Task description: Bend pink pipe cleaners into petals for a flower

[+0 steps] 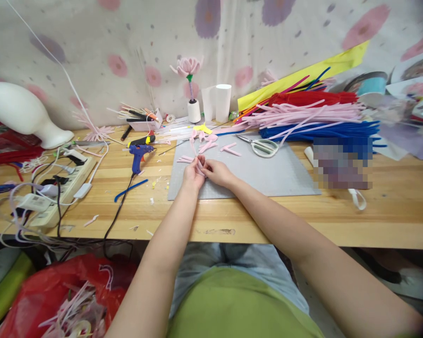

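Pink pipe cleaner pieces (199, 165), bent into narrow loops, sit pinched between both hands over the near left part of a grey cutting mat (268, 176) on a wooden bench (391, 206). The left hand (193, 174) is closed around the small bundle from the left, and the right hand (216, 172) is closed on it from the right, fingertips meeting at the loops. Both forearms reach forward from the lower edge of the view.

More folded pink loops (207, 141) lie scattered at the far edge of the mat. White-handled scissors (262, 146) rest just beyond them, on the mat's far right side. A blue glue gun (139, 155) stands on the bench left of the mat, its black cord trailing toward a power strip (61, 190) crowded with plugs. Behind the mat, a finished pink flower (188, 68) stands in a small white holder, and a big heap of pink, red and blue pipe cleaners (313, 117) fills the far right. A red bag of scraps (56, 295) sits below the bench.

Likely risks, as a judgement: the thin loops could spring apart or slip out if either pinch loosens. The wire ends could prick a fingertip. The glue gun, if it is hot, stands close to the left forearm, and its cord could snag an elbow.
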{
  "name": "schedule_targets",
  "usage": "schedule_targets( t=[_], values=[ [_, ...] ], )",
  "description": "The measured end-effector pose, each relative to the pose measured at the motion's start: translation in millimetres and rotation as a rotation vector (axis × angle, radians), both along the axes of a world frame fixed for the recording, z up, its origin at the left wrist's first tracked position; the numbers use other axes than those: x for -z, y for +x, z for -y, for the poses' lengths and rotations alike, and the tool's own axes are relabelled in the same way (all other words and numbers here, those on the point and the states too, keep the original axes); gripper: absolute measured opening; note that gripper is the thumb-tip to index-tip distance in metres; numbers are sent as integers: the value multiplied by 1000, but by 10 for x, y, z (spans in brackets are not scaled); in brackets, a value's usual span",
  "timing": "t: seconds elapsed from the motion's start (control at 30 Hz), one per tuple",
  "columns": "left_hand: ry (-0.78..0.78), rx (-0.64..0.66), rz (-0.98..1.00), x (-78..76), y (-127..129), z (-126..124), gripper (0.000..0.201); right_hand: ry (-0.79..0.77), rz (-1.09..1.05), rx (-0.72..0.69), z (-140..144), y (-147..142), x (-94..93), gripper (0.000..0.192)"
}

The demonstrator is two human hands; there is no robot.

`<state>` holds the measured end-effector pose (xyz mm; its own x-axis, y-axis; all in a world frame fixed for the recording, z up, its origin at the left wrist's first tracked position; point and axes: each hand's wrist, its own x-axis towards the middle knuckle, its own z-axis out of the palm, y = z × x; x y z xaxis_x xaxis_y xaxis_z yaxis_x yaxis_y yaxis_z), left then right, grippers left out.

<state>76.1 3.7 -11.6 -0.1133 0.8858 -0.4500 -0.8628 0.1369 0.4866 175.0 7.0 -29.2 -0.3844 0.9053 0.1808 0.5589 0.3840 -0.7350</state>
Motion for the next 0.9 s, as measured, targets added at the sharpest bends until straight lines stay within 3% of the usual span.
schedule_targets(
  t=[0.1, 0.2, 0.3, 0.4, 0.53, 0.7, 0.9],
  values=[
    [34, 49, -127, -9, -18, -3, 20, -54, -132, -32, -18, 52, 10, 15],
    [123, 110, -392, -3, -34, 14, 12, -193, -408, -32, -77, 176, -7, 25],
    [197, 294, -639, 8, -48, 62, 8, -280, -639, 50, -137, 293, -49, 33],
    [284, 444, -758, 12, -68, 107, 9, -318, -658, -3, -152, 334, -74, 34],
    [335, 528, -793, 18, -100, 103, 13, -358, -619, -24, -133, 298, -61, 32],
    [325, 536, -849, 40, -86, 81, 18, -355, -637, 91, -133, 252, -29, 34],
    [444, 486, -900, 72, 18, 136, 19, -400, -761, 127, -158, 248, 9, 35]
  ],
)
